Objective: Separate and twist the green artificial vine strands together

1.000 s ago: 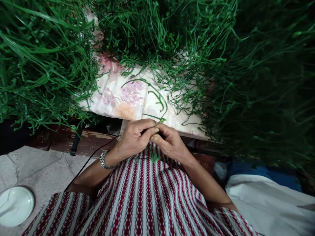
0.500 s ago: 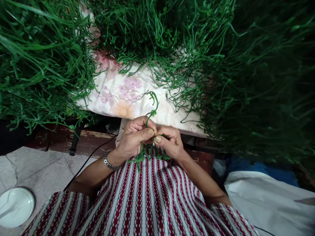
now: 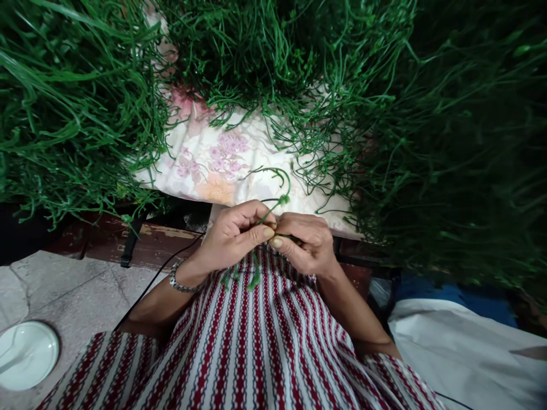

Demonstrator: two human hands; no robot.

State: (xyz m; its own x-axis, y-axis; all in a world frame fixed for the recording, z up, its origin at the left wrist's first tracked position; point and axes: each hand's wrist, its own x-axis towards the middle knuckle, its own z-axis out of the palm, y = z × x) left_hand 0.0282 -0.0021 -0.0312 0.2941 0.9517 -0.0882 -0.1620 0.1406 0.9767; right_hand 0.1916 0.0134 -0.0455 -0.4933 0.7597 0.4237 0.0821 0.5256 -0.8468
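My left hand (image 3: 239,234), with a metal watch band at its wrist, pinches a thin green strand (image 3: 284,199) between thumb and fingers. The strand's curled top rises above both hands, and darker green ends hang below my left hand. Close against it, my right hand (image 3: 305,242) has its fingers closed on a green stem of the same stuff. Thumb tips nearly meet over the striped red and white clothing. Where the stems meet between the fingertips is too small to make out.
A pale flowered cloth (image 3: 192,154) lies beyond my hands. Heaps of green strands stand at the left (image 3: 72,114), middle (image 3: 273,51) and right (image 3: 448,171). A white dish (image 3: 29,356) is at the lower left. White fabric (image 3: 470,347) lies at the right.
The curled strand top has tilted to the right and lower. My right hand has shifted slightly right, its fingers more curled. The hanging green ends show less between the hands.
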